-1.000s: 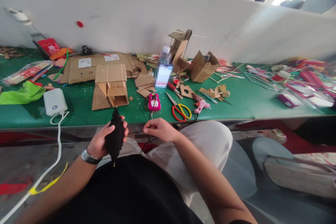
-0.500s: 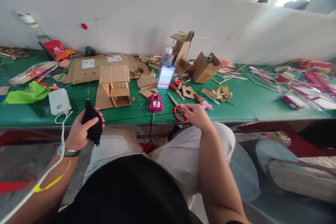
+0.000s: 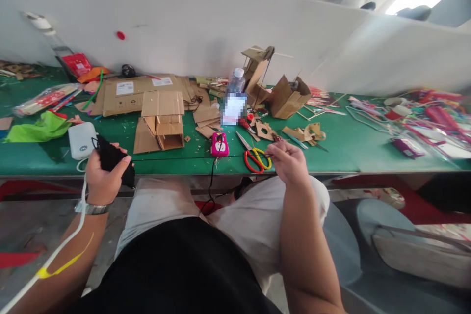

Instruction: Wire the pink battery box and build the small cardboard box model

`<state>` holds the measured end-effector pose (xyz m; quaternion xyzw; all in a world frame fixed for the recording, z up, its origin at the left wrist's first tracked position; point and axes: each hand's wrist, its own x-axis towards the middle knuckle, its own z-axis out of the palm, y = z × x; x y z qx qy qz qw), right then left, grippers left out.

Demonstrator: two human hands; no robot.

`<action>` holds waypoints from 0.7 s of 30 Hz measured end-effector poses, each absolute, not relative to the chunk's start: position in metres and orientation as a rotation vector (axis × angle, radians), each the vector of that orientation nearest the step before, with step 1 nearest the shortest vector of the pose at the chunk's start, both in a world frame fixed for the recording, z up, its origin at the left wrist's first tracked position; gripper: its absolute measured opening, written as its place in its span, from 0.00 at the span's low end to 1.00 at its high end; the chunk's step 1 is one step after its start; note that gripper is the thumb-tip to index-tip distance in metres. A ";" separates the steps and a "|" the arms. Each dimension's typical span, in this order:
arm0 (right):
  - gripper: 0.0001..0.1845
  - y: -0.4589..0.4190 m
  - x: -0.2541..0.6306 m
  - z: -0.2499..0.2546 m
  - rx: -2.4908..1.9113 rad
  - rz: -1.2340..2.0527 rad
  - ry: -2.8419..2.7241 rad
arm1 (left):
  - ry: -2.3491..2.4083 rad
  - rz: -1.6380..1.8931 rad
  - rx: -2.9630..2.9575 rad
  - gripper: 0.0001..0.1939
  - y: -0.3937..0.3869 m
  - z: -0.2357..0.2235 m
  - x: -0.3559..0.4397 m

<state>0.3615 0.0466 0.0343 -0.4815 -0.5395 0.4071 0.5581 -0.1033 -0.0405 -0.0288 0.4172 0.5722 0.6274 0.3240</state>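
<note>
My left hand (image 3: pixel 105 176) is wrapped around a wound bundle of black string (image 3: pixel 115 158), held over the table's front edge beside the white power bank (image 3: pixel 82 141). From the bundle a thin black strand (image 3: pixel 176 159) stretches nearly level across to my right hand (image 3: pixel 289 161), whose thumb and fingers pinch its end. Just left of the right hand lie scissors (image 3: pixel 253 157) with one red and one yellow handle, blades pointing away. Between the hands sits a small pink box (image 3: pixel 220 144) with a dark cable on it.
A folded cardboard structure (image 3: pixel 162 127) stands behind the left hand, near flat cardboard (image 3: pixel 121 95). At the back are a bottle (image 3: pixel 236 78) and a standing cardboard box (image 3: pixel 289 98). Craft scraps (image 3: pixel 434 113) pile up at right. A white cable (image 3: pixel 62 248) crosses my left forearm.
Both hands have moved apart: the left with the string bundle leftward and up, the right to the right. The strand between them is longer, and the scissors' yellow handle is uncovered.
</note>
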 end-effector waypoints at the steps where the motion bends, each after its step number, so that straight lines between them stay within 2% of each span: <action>1: 0.42 0.047 0.360 0.035 -1.070 0.977 -1.201 | 1.505 1.689 1.083 0.26 -0.041 -0.028 -0.099; 6: 0.40 0.054 0.361 0.038 -0.877 1.045 -0.919 | 1.262 1.649 0.824 0.33 -0.046 -0.017 -0.077; 11: 0.40 0.057 0.383 0.045 -0.687 1.190 -0.573 | 1.117 1.445 0.511 0.29 -0.053 -0.007 -0.069; 15: 0.38 0.059 0.392 0.046 -0.721 1.101 -0.549 | 1.052 1.352 0.381 0.26 -0.059 -0.003 -0.071; 21: 0.34 0.060 0.390 0.048 -0.812 1.002 -0.480 | 1.140 1.374 0.489 0.31 -0.057 -0.005 -0.077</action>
